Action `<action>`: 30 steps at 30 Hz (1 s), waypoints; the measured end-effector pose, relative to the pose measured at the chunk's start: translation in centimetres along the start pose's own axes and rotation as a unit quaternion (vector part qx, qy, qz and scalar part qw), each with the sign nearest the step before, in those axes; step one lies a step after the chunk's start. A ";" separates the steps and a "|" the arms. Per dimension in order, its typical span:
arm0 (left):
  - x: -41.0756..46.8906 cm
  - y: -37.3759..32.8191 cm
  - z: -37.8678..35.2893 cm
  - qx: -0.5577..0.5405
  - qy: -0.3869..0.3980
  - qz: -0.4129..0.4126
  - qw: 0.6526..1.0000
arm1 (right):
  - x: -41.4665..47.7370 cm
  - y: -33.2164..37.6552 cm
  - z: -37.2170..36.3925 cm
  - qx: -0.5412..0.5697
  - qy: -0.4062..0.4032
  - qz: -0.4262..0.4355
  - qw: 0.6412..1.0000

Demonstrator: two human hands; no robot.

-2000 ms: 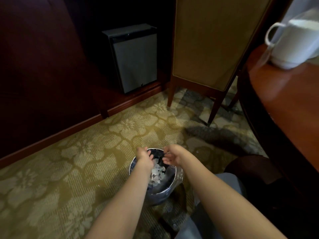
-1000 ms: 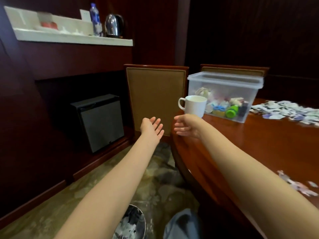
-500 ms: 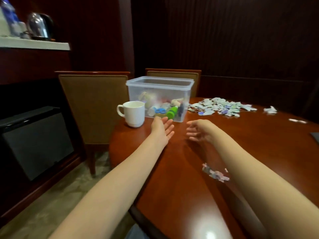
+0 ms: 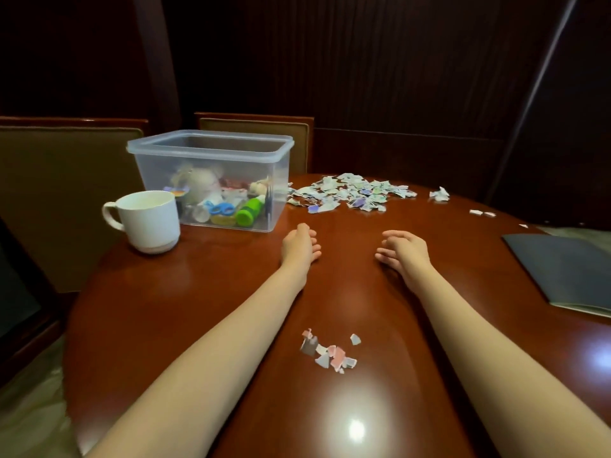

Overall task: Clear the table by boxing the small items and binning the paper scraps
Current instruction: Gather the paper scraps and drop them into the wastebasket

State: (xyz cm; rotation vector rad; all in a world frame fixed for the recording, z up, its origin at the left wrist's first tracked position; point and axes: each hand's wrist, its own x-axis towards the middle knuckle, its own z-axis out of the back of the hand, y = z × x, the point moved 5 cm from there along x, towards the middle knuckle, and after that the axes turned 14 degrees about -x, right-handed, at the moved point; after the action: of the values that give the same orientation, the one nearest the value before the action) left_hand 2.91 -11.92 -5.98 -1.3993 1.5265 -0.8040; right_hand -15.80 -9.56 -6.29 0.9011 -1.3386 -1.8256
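Head view: the left hand (image 4: 299, 247) and the right hand (image 4: 403, 249) are over the table (image 4: 185, 292), fingers loosely bent, holding nothing. The box (image 4: 211, 149) holds small items (image 4: 228, 206). A pile of paper scraps (image 4: 350, 192) lies just beside it, and a few scraps (image 4: 330, 353) lie between the forearms.

One box (image 4: 211, 149), one mug (image 4: 150, 223), two chairs (image 4: 66, 193), perhaps two scrap piles (image 4: 350, 192).

Both of your forearms are bare and reach forward side by side. Your left hand (image 4: 299, 246) and right hand (image 4: 406, 251) sit level with one another, apart, palms turned inward, fingers loosely bent, each holding nothing.
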 end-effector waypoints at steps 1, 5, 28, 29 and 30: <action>0.8 0.0 0.0 0.049 -0.003 -0.035 0.998 | 0.8 0.0 0.1 -0.015 -0.005 0.014 1.000; 4.0 -0.5 -0.5 0.224 0.023 -0.148 0.963 | 4.3 0.8 0.1 -0.121 -0.011 0.074 0.990; 19.9 0.0 -4.4 0.651 0.027 -0.158 0.742 | 21.7 2.9 -6.1 -0.588 0.011 0.176 0.790; 20.2 0.0 -4.6 0.660 0.040 -0.154 0.734 | 21.6 2.8 -6.7 -0.601 0.042 0.187 0.776; 20.4 0.0 -4.7 0.663 0.056 -0.152 0.731 | 21.2 2.9 -7.3 -0.603 0.063 0.197 0.771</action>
State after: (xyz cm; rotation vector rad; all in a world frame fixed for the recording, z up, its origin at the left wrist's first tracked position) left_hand -0.77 -32.44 -7.84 -0.4457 0.4002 -1.7154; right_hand -20.36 -31.65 -7.95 0.0051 -0.0459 -1.7358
